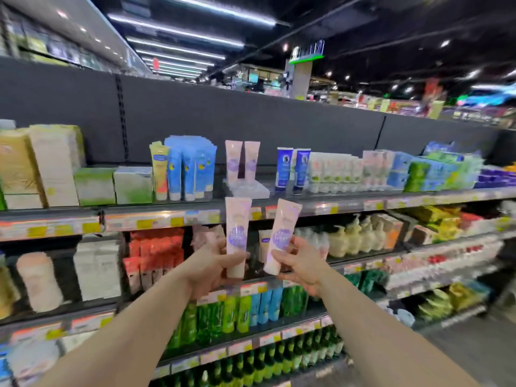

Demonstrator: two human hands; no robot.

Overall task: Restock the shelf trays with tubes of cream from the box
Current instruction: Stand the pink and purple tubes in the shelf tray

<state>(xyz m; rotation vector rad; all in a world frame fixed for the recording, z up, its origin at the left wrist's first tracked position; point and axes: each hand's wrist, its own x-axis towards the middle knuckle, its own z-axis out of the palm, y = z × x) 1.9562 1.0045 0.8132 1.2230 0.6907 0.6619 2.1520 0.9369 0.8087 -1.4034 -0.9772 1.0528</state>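
Note:
My left hand (208, 268) grips a pale pink tube of cream (237, 230) with a purple label, held upright, cap down. A second matching tube (283, 233), tilted slightly right, is in my right hand (300, 263). Both tubes are raised in front of the top shelf's edge, just below a clear plastic tray (251, 188). At the back of that tray stand two of the same pink tubes (242, 160); its front part holds nothing. The box is not in view.
Blue tubes (190, 169) stand left of the tray and dark blue tubes (293, 167) right of it. The top shelf edge (156, 219) carries price labels. Lower shelves hold pump bottles (354, 237), red boxes and green bottles. The aisle floor lies at bottom right.

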